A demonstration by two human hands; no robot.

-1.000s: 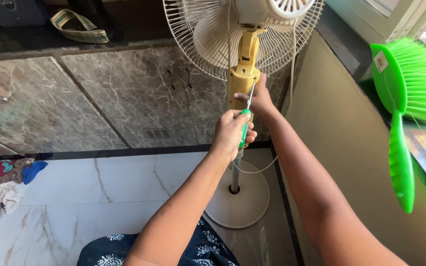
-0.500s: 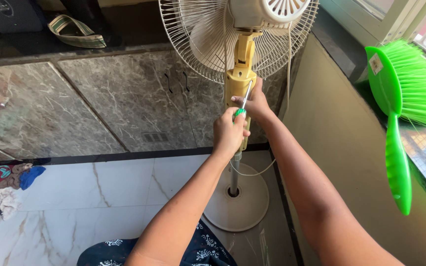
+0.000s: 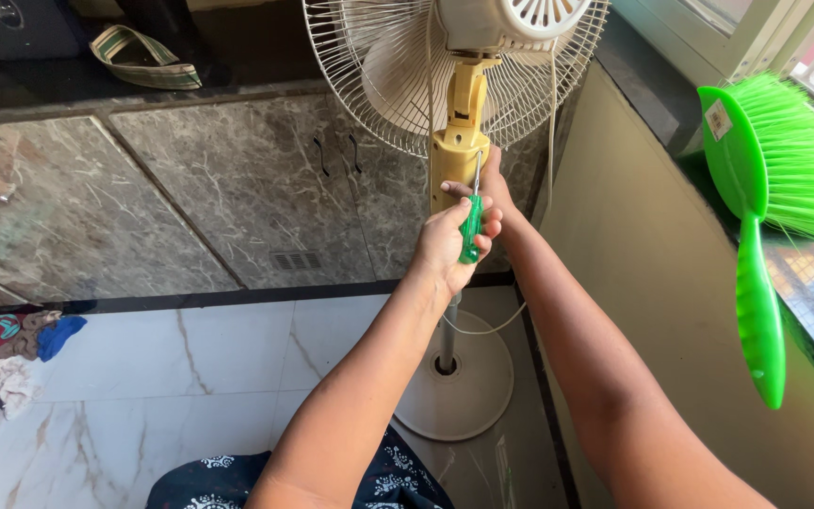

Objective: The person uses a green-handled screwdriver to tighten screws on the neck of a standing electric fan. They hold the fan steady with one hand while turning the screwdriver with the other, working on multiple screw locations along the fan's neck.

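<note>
A glossy white marble floor [image 3: 190, 377] with thin grey veins fills the near left, and dark veined stone cabinet fronts [image 3: 190, 188] run across the far side. Right of centre stands a pedestal fan [image 3: 463, 94]: round wire cage, cream plastic motor housing, yellowed neck block, slim metal pole and a smooth round white base [image 3: 459, 391]. On the right, a bright green plastic brush [image 3: 765, 188] with dense bristles leans on the window ledge. The left hand [image 3: 449, 247] is curled tight around the green handle of a screwdriver [image 3: 471, 221], fingers pressed together over it; the thin steel shaft rises above them to the fan's neck. The right hand [image 3: 494, 184] grips the neck behind, fingers wrapped mostly out of sight.
</note>
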